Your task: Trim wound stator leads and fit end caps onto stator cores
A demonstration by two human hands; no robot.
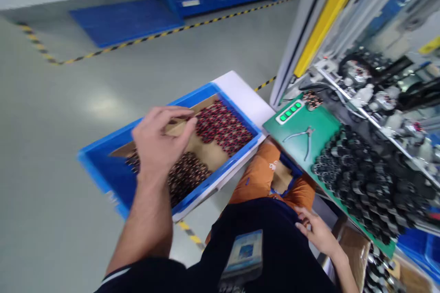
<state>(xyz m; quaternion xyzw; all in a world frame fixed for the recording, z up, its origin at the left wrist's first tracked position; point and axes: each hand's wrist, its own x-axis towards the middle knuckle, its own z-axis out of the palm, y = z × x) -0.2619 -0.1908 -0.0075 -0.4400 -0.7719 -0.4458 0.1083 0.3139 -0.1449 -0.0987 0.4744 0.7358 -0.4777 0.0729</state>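
Observation:
My left hand [161, 135] hovers over a blue bin [99, 160], thumb and fingertips brought close together in a pinch. A dark sliver shows between them, too blurred to name. Below and beside the hand, small dark brown-and-copper parts [189, 174] lie packed on a cardboard sheet [209, 153]. At the bin's far end sit rows of small round parts with red and black marks [223, 126]. My right hand [316, 231] rests near my lap by the dark shirt, fingers loosely bent and apart, with nothing seen in it.
On the right, a green mat [292, 135] carries pliers [304, 139], a copper-wound part [312, 100], a strip with green squares [289, 112] and a heap of black and silver parts [364, 178]. A yellow-striped post [314, 20] rises behind. Blue shelving [220, 4] stands across the floor.

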